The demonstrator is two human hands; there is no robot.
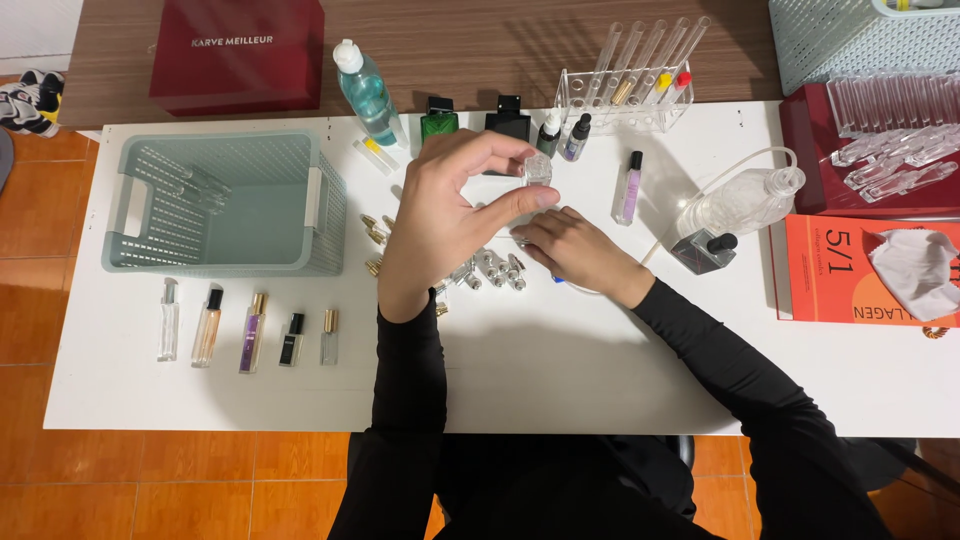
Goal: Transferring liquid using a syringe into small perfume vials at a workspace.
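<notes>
At the centre of the frame, over a smooth white table (560, 370), the left hand (445, 215) is raised with thumb and forefinger pinched narrowly on a small clear glass vial (537, 170); the vial looks squarish and transparent, standing roughly upright with its long axis running toward the top of the frame, though its top end is too small to read. Just below and right of it, the right hand (575, 250) lies low on the table, fingers curled toward the vial's base; whether it grips anything I cannot tell. Both arms wear matte black sleeves. Scattered under the hands lie small silvery metal spray caps (495, 270), and gold ones (375, 235) lie just to the left. At left centre stands a pale green plastic basket (140, 235) with latticed walls, and below it a row of five slim upright bottles (250, 330), clear, amber and purple. Toward the upper right, a clear acrylic rack (625, 105) holds long glass tubes, tilted. A soft clear plastic bottle with a thin tube (745, 200) lies on its side at right, near an orange booklet (835, 270).
</notes>
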